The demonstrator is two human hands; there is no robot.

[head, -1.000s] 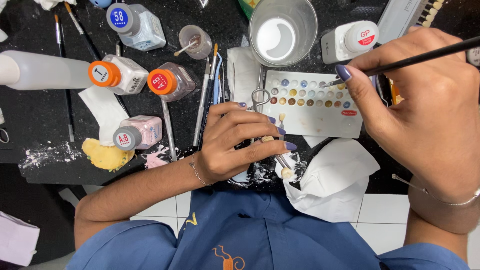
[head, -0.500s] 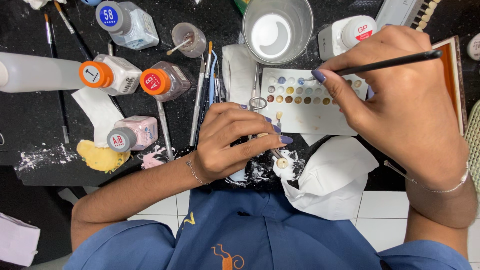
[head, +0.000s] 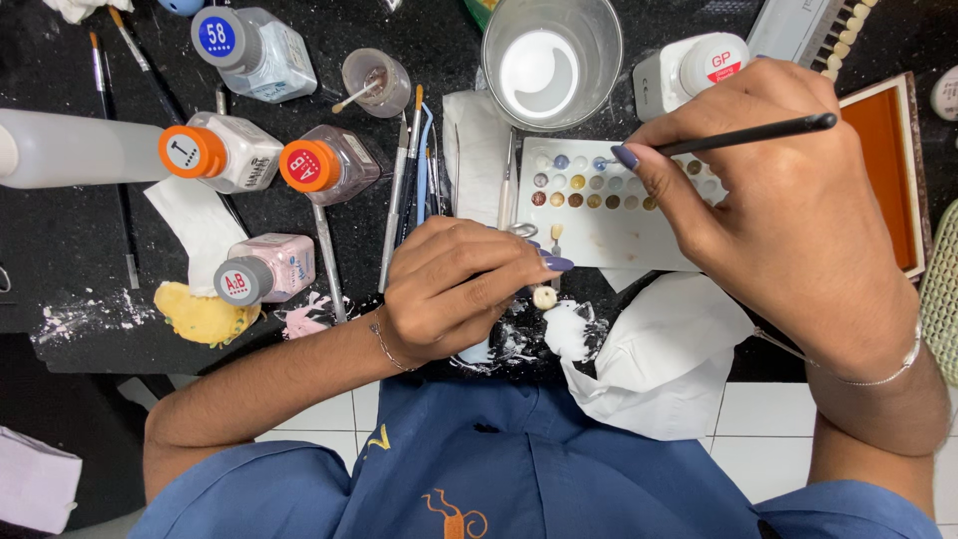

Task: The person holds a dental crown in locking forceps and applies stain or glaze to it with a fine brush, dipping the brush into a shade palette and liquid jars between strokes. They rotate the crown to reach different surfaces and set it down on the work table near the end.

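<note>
Thin black brush (head: 743, 135) lies nearly level at upper right, tip leftward over the palette (head: 609, 215) (colour wells), pinched by the right hand (head: 788, 220); left hand (head: 454, 289) is curled round a small tooth piece (head: 544, 296).

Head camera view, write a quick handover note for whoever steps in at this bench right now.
Left hand: closed on a metal holder, small tooth-shaped piece at its tip, above the black bench.
Right hand: grip on a thin black brush, tip at the blue wells on the top row of the white shade palette.
Nearby: clear cup behind the palette, orange-capped bottles to the left, white tissue at the bench edge.
Done: brush at the colour wells.
Left: brush not yet on the tooth piece.
</note>
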